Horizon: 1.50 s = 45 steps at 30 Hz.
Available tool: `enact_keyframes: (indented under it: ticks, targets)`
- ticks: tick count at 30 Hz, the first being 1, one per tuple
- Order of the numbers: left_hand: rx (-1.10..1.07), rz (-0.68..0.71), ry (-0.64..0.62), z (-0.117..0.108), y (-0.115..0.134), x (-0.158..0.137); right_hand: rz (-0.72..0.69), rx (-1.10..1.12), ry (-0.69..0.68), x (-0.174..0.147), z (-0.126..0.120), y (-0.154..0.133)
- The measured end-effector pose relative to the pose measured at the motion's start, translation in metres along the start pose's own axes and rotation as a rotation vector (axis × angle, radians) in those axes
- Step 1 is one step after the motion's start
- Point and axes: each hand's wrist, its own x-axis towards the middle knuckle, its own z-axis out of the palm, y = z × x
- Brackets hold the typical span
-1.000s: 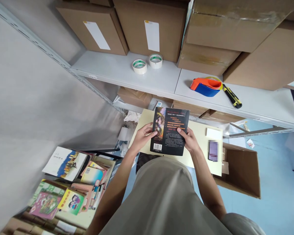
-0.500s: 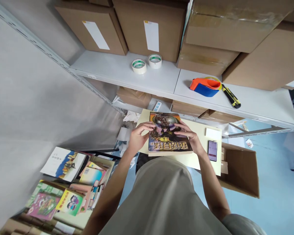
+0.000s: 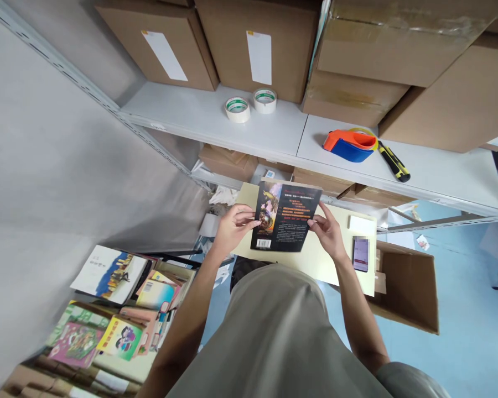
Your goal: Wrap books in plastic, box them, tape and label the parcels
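A paperback book (image 3: 288, 215) is held up over the pale yellow tabletop (image 3: 332, 271), its dark back cover with orange and white print and a barcode facing me. My left hand (image 3: 236, 228) grips the book's left edge, thumb on the cover and fingers behind. At the right edge my right hand (image 3: 327, 231) pinches the book in the same way. To the right of that hand a phone (image 3: 361, 254) lies on the tabletop, below a small white box (image 3: 361, 224).
A grey shelf (image 3: 269, 130) ahead carries cardboard boxes (image 3: 257, 50), two tape rolls (image 3: 237, 110), an orange-blue tape dispenser (image 3: 350, 146) and a utility knife (image 3: 393, 161). Several books (image 3: 120, 338) are piled at lower left. An open carton (image 3: 410, 287) stands right of the table.
The book has been turned over: its colourful front cover faced me before, and now the dark back cover does. Both hands have shifted to its side edges.
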Motion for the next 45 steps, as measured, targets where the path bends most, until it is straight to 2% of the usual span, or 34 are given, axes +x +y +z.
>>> enact_keyframes:
  ticks: [5, 10, 12, 14, 16, 19, 23, 27, 32, 35, 40, 45]
  targets:
    - [0.029, -0.03, -0.096, -0.002, -0.002, 0.002, 0.17, -0.022, 0.026, -0.001, 0.0, 0.02]
    - [-0.006, -0.109, -0.234, -0.007, -0.01, 0.0, 0.288, 0.11, -0.016, -0.006, -0.004, 0.03]
    - [0.003, -0.178, -0.2, -0.004, -0.015, -0.003, 0.342, 0.12, -0.077, -0.007, -0.004, 0.03]
    - [0.02, -0.228, -0.113, 0.002, -0.02, -0.005, 0.384, 0.084, -0.115, -0.007, -0.002, 0.031]
    - [0.046, -0.245, -0.032, 0.008, -0.023, -0.007, 0.392, 0.038, -0.112, -0.007, 0.003, 0.033]
    - [0.084, -0.251, 0.008, 0.012, -0.028, -0.008, 0.396, 0.008, -0.088, -0.005, 0.011, 0.04]
    - [0.108, -0.27, 0.012, 0.005, -0.041, -0.007, 0.449, -0.018, -0.105, -0.004, 0.019, 0.051]
    - [0.162, -0.31, 0.035, -0.011, -0.073, -0.004, 0.482, -0.06, -0.127, 0.002, 0.03, 0.068]
    - [0.264, -0.284, 0.021, -0.035, -0.128, 0.016, 0.528, -0.116, -0.073, 0.02, 0.065, 0.112]
    - [0.266, -0.34, -0.024, -0.048, -0.156, 0.038, 0.561, -0.185, 0.011, 0.04, 0.097, 0.145]
    - [0.301, -0.418, -0.084, -0.067, -0.188, 0.087, 0.638, -0.337, 0.137, 0.08, 0.145, 0.192]
    - [0.369, -0.404, -0.137, -0.08, -0.218, 0.136, 0.779, -0.48, 0.124, 0.103, 0.17, 0.213]
